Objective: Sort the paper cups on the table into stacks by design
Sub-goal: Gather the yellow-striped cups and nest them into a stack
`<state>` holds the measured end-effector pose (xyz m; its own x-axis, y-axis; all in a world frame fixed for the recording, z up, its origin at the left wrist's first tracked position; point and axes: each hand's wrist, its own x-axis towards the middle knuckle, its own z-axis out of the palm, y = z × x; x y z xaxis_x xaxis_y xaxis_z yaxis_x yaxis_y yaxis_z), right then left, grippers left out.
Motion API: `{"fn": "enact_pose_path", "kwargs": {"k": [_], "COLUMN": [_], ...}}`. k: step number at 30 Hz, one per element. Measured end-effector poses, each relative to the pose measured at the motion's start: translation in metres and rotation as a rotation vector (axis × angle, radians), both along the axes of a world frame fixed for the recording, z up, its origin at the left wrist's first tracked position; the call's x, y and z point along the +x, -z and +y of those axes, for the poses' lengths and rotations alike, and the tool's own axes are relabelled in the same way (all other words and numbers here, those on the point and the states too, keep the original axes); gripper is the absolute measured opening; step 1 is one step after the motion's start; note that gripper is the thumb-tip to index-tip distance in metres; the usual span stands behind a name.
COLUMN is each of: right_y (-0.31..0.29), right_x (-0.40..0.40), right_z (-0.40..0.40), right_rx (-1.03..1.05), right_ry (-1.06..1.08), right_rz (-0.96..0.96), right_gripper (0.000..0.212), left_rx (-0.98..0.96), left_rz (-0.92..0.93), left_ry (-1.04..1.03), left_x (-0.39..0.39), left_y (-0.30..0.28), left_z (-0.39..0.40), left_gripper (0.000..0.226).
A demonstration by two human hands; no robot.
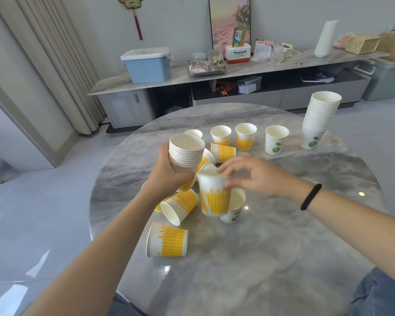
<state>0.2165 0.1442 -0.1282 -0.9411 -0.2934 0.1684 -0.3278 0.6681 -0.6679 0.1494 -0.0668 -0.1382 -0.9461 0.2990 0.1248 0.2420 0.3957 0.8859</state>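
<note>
My left hand (167, 172) grips a short stack of nested cups (186, 153) held above the table's middle. My right hand (249, 176) pinches the top of a yellow-striped cup (214, 197), lifted and upright. Behind that cup stands a green-leaf cup (234, 213). Several yellow "LUCKY" cups lie tipped around them, one (167, 240) near the front and another (180, 207) under my left wrist. Farther back, two yellow cups (245, 136) and a green-leaf cup (276, 140) stand upright. A tall leaning stack of green-leaf cups (319, 119) is at the right.
The round grey marble table (260, 258) has bare surface at the front and right. A low cabinet (214, 74) with a blue box, a tray and clutter runs along the far wall. Curtains hang at the left.
</note>
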Motion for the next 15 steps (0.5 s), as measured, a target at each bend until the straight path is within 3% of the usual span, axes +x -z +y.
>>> {"fn": "enact_pose_path", "kwargs": {"k": [5, 8, 11, 13, 15], "right_y": [-0.029, -0.030, -0.027, -0.023, -0.019], "right_x": [0.002, 0.001, -0.001, -0.003, -0.004], "right_z": [0.036, 0.053, 0.061, 0.067, 0.071], "right_rx": [-0.371, -0.485, -0.376, -0.196, 0.018], "right_ry": [0.263, 0.408, 0.475, 0.471, 0.418], "right_rz": [0.118, 0.235, 0.309, 0.300, 0.324], "right_gripper": [0.006, 0.011, 0.015, 0.011, 0.026], "left_rx": [-0.091, -0.127, -0.133, -0.108, -0.060], "left_rz": [0.030, 0.049, 0.063, 0.062, 0.074], "left_ry": [0.092, 0.138, 0.196, 0.235, 0.250], "left_x": [-0.001, 0.002, 0.005, 0.008, 0.011], "left_y": [0.001, 0.003, 0.007, 0.005, 0.003], "left_z": [0.021, 0.043, 0.062, 0.078, 0.096], "left_gripper": [0.079, 0.076, 0.071, 0.071, 0.071]}}
